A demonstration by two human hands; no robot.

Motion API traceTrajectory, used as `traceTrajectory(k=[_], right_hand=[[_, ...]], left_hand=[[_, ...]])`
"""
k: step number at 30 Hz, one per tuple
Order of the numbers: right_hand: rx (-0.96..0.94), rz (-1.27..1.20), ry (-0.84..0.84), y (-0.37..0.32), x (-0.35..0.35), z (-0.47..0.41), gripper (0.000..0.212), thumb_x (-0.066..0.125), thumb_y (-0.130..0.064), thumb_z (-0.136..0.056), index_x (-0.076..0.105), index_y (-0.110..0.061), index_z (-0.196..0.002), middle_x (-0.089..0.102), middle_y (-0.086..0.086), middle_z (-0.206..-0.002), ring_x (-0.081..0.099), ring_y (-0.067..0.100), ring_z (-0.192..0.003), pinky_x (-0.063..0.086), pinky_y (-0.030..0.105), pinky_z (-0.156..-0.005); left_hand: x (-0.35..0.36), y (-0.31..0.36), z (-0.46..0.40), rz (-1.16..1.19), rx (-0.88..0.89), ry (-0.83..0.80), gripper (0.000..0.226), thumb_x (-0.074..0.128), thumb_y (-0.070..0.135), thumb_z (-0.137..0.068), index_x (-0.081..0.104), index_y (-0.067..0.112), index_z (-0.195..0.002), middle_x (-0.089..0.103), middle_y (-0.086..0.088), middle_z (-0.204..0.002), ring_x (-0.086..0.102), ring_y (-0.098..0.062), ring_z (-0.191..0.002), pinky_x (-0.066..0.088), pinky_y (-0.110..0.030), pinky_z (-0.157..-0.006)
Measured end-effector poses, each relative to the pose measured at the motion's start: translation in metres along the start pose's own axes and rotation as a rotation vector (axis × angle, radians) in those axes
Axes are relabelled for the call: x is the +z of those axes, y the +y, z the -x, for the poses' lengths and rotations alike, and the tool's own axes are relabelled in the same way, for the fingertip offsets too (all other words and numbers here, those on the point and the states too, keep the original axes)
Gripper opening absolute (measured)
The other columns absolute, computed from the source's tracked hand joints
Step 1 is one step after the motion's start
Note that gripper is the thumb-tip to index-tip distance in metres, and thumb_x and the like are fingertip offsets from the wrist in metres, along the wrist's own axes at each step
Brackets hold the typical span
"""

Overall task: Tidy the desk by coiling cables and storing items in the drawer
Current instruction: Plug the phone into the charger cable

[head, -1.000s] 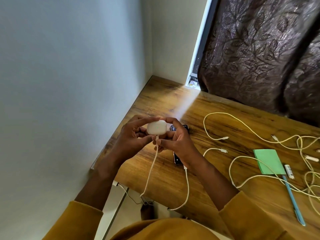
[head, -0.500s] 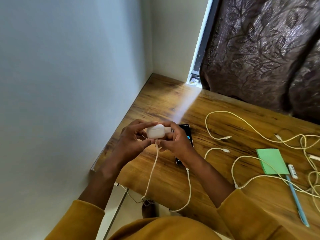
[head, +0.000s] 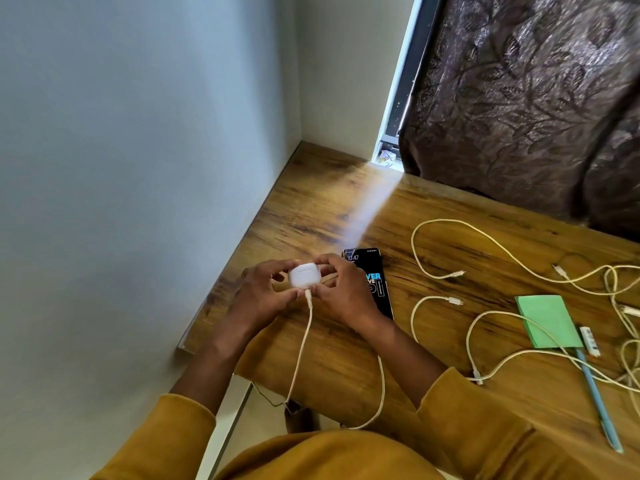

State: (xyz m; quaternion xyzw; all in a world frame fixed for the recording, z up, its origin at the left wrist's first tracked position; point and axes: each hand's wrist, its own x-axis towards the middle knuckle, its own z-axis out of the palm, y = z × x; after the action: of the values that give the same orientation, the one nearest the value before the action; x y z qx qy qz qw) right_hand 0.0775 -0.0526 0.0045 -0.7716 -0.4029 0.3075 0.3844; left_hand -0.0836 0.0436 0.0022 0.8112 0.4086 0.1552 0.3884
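Observation:
A small white earbud case (head: 304,276) is held above the wooden desk (head: 346,358) near its left edge. My left hand (head: 258,297) grips its left side, and my right hand (head: 341,294) grips its right side. A white cable (head: 301,348) is plugged into the bottom of the case and hangs off the desk's front edge. A black phone (head: 375,282) with a lit screen lies just right of my right hand, partly hidden by it. Several loose white cables (head: 485,247) sprawl over the right half of the desk.
A green notepad (head: 545,318), a blue pen (head: 599,403) and a small white stick (head: 590,341) lie at the right. A wall borders the desk on the left. A dark patterned curtain (head: 519,98) hangs behind it.
Both hands have lowered the case slightly toward the desk and turned it. More of the phone's screen now shows beside my right hand.

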Motion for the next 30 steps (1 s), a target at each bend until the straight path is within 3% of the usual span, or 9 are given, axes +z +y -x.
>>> traceTrajectory(k=[2,5,11,22,25,30], right_hand=[[0.008,0.025,0.000,0.003,0.003,-0.002,0.048,0.086,-0.009,-0.080,0.069,-0.017,-0.124,0.072,0.002,-0.106,0.071,0.008,-0.074,0.054,0.010,-0.060],[0.026,0.059,0.002,0.009,0.007,-0.003,0.048,0.083,-0.008,-0.082,0.069,-0.015,-0.126,0.071,0.005,-0.108,0.071,0.010,-0.076,0.053,0.010,-0.060],[0.017,0.100,0.048,0.014,0.015,-0.003,0.044,0.081,-0.010,-0.079,0.070,-0.016,-0.122,0.068,0.003,-0.109,0.069,0.016,-0.085,0.062,0.036,-0.079],[0.031,0.119,0.081,0.012,0.020,0.000,0.044,0.077,-0.008,-0.080,0.069,-0.014,-0.123,0.062,0.005,-0.116,0.067,0.022,-0.093,0.059,0.041,-0.089],[0.031,0.124,0.091,0.011,0.019,0.002,0.045,0.076,-0.007,-0.082,0.068,-0.014,-0.126,0.061,0.006,-0.118,0.068,0.022,-0.094,0.059,0.038,-0.090],[0.020,0.126,0.130,0.010,0.013,0.003,0.042,0.075,-0.012,-0.088,0.067,-0.016,-0.130,0.061,0.004,-0.119,0.063,0.012,-0.090,0.056,0.019,-0.080]], left_hand=[[0.003,-0.004,-0.003,-0.012,-0.007,-0.018,0.060,0.090,0.031,-0.078,0.068,0.034,-0.134,0.068,0.010,-0.130,0.062,-0.002,-0.099,0.057,-0.025,-0.077],[0.009,-0.011,-0.006,-0.038,-0.022,-0.045,0.056,0.090,0.034,-0.077,0.070,0.037,-0.129,0.063,0.012,-0.122,0.060,-0.011,-0.106,0.060,-0.041,-0.085],[0.016,-0.018,-0.011,-0.090,-0.028,-0.035,0.054,0.090,0.036,-0.075,0.072,0.038,-0.126,0.058,0.016,-0.107,0.057,-0.012,-0.101,0.055,-0.036,-0.084],[0.017,-0.016,-0.013,-0.124,-0.018,-0.057,0.056,0.088,0.035,-0.074,0.070,0.037,-0.126,0.060,0.016,-0.109,0.061,-0.009,-0.099,0.060,-0.040,-0.086],[0.016,-0.012,-0.013,-0.163,-0.029,-0.077,0.057,0.086,0.036,-0.074,0.067,0.038,-0.127,0.059,0.013,-0.111,0.059,-0.011,-0.098,0.060,-0.040,-0.085],[0.016,-0.004,-0.014,-0.178,-0.041,-0.119,0.063,0.082,0.030,-0.074,0.063,0.036,-0.135,0.058,0.009,-0.120,0.057,-0.016,-0.107,0.057,-0.040,-0.091]])
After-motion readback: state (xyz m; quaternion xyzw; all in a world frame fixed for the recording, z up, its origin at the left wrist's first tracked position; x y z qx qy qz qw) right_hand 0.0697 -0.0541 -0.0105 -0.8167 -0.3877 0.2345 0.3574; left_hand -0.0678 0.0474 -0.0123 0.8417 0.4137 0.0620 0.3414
